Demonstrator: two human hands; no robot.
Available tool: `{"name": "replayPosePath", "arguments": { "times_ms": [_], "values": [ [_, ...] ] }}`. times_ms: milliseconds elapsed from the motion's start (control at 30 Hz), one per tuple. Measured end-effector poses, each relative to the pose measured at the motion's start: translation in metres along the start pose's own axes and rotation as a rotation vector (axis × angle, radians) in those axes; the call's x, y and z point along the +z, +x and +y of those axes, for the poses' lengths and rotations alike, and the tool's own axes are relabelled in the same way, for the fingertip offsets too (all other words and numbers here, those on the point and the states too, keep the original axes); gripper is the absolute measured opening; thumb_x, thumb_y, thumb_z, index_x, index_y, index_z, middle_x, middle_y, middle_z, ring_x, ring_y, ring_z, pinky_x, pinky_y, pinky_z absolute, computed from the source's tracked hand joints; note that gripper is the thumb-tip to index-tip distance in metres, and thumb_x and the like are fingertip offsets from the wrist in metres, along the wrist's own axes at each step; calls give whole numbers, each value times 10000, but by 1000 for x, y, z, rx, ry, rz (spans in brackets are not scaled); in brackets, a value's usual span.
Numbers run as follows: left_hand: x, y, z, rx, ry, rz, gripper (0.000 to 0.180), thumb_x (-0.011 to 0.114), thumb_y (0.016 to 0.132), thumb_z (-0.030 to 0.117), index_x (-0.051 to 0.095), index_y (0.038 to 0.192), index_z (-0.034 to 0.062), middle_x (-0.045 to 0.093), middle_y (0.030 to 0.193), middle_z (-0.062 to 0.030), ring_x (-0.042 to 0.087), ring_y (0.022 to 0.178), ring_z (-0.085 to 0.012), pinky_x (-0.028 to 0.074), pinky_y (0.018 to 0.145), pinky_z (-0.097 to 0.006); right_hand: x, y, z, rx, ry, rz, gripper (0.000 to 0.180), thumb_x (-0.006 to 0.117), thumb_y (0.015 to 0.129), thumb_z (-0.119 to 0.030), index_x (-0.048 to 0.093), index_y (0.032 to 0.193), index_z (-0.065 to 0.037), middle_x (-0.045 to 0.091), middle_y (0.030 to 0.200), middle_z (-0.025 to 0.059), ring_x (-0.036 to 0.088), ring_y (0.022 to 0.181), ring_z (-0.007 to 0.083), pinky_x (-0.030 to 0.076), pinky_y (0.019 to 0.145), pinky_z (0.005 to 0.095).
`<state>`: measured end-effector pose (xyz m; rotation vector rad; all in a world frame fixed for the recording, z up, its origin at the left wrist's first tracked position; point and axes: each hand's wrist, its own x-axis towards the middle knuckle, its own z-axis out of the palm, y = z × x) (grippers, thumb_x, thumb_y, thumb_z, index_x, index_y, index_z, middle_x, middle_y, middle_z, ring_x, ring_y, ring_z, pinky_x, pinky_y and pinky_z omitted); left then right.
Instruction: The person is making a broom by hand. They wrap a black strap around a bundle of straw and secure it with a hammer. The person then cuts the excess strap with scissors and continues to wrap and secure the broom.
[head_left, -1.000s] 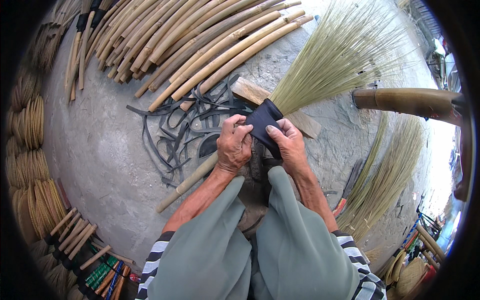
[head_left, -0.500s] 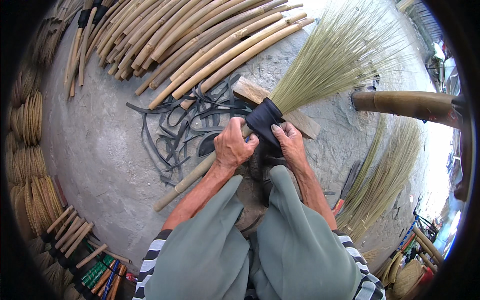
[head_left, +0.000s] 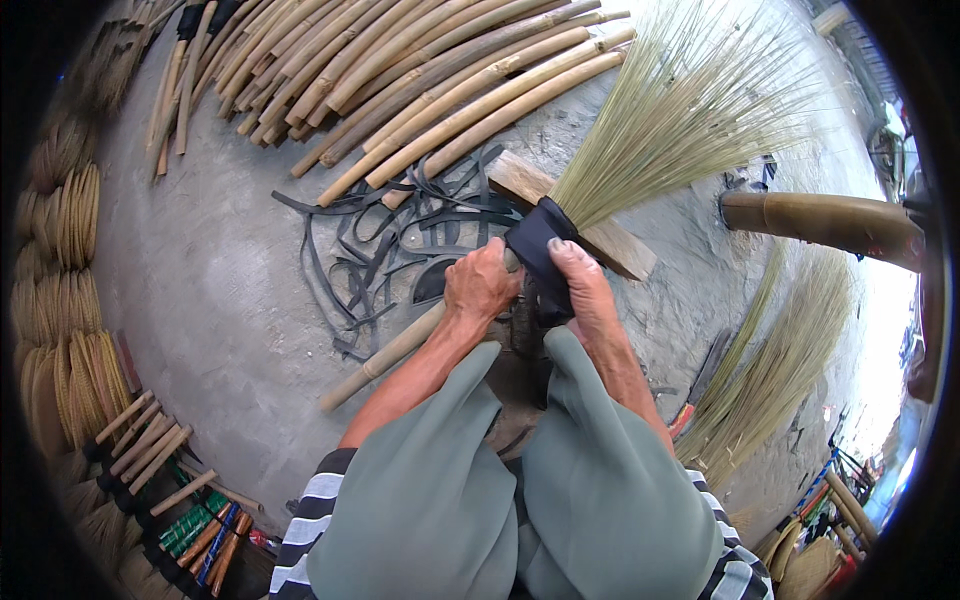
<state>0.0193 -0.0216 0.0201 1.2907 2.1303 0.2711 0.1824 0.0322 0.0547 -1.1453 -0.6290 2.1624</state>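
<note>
Across the wooden block lies a broom (head_left: 668, 130) of pale green bristles fanned toward the far right. Its bamboo handle (head_left: 385, 358) slants to the near left under my left forearm. A wide black rubber band (head_left: 540, 240) wraps the joint of bristles and handle, with a loose part hanging toward my knees. My left hand (head_left: 482, 288) is closed around the handle just below the wrap. Pressed on the right side of the black band, my right hand (head_left: 585, 285) grips it with the thumb on top; its other fingers are mostly hidden.
Black rubber strips (head_left: 365, 260) lie tangled left of the wooden block (head_left: 625, 250). Bamboo poles (head_left: 450, 80) are piled at the far left. A knife (head_left: 705, 375) and loose bristle bundles (head_left: 785, 350) lie at right, below a thick bamboo post (head_left: 820, 225). Finished handles (head_left: 160, 465) stack at lower left.
My right hand has shifted from pinching the band's edge to gripping around its side, thumb on top. My left hand stays by the handle. The whole view has shifted slightly.
</note>
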Motion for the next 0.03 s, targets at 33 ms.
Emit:
{"name": "replayPosePath", "arguments": {
  "times_ms": [33],
  "values": [
    [-4, 1, 1, -22, 17, -25, 468, 854, 910, 408, 663, 1143, 49, 807, 1079, -273, 783, 1018, -501, 602, 887, -629, 9, -3, -4, 23, -13, 27, 275, 740, 1113, -317, 733, 1213, -61, 756, 1062, -23, 663, 918, 46, 558, 859, 257]
  ]
}}
